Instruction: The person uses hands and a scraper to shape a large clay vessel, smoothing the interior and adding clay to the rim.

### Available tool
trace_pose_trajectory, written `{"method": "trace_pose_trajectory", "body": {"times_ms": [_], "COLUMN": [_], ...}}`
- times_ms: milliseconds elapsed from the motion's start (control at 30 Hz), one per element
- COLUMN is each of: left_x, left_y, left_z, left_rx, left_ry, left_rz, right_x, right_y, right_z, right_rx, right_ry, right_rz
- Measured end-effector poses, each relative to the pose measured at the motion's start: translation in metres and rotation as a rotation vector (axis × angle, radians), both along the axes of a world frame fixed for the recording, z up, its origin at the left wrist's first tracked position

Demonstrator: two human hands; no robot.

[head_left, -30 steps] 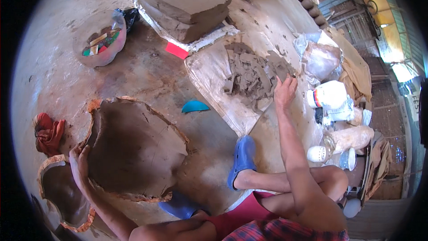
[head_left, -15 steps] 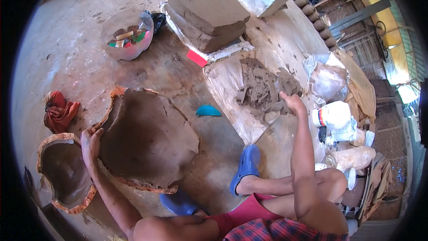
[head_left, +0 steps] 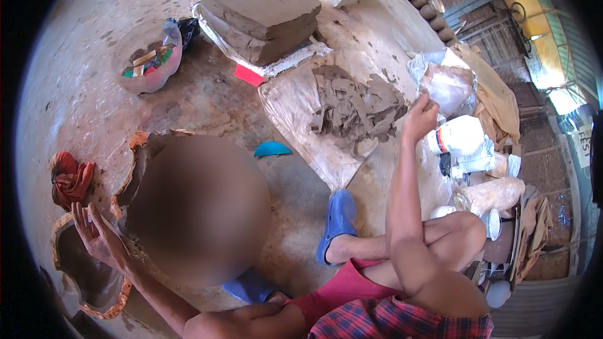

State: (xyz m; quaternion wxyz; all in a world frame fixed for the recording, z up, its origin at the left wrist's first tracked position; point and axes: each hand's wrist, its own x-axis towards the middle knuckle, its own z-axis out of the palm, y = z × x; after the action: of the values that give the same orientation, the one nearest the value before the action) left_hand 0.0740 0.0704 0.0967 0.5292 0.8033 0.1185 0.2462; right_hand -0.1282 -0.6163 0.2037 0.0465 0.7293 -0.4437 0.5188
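My left hand [head_left: 99,238] is raised with its fingers spread, holding nothing. It is beside the left rim of a large clay-lined mould [head_left: 127,182], whose inside is mostly hidden by a round blur. Under and left of that hand lies a smaller clay-lined mould [head_left: 88,279] with a rough orange-brown edge. My right hand [head_left: 419,119] is up at the right side of a heap of grey clay scraps [head_left: 355,103], its fingers curled in. Whatever those fingers hold, if anything, is hidden. The scraps lie on a pale sheet [head_left: 292,110].
A big clay block [head_left: 257,9] rests on a white-edged base behind the sheet. Left of it stands a clear bowl of tools [head_left: 147,66]. A teal scraper [head_left: 272,149], a red cloth [head_left: 72,179] and a red card [head_left: 249,75] lie about. White containers [head_left: 461,135] line the right.
My left hand has let go of the large mould's rim and spread its fingers. My right hand has lifted off the clay scraps, its fingers curled. The whole view has shifted slightly.
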Motion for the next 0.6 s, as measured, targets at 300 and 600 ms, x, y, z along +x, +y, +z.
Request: {"method": "trace_pose_trajectory", "body": {"times_ms": [300, 600], "left_x": [-0.037, -0.058], "left_y": [-0.122, -0.176], "left_z": [0.050, 0.085], "left_rx": [-0.413, -1.454], "left_ry": [-0.292, 0.114], "left_rz": [-0.447, -0.840], "right_x": [0.065, 0.139], "right_y": [0.203, 0.395], "right_z": [0.002, 0.022], "right_rx": [0.376, 0.430], "right_ry": [-0.148, 0.296], "right_rz": [0.723, 1.659]}}
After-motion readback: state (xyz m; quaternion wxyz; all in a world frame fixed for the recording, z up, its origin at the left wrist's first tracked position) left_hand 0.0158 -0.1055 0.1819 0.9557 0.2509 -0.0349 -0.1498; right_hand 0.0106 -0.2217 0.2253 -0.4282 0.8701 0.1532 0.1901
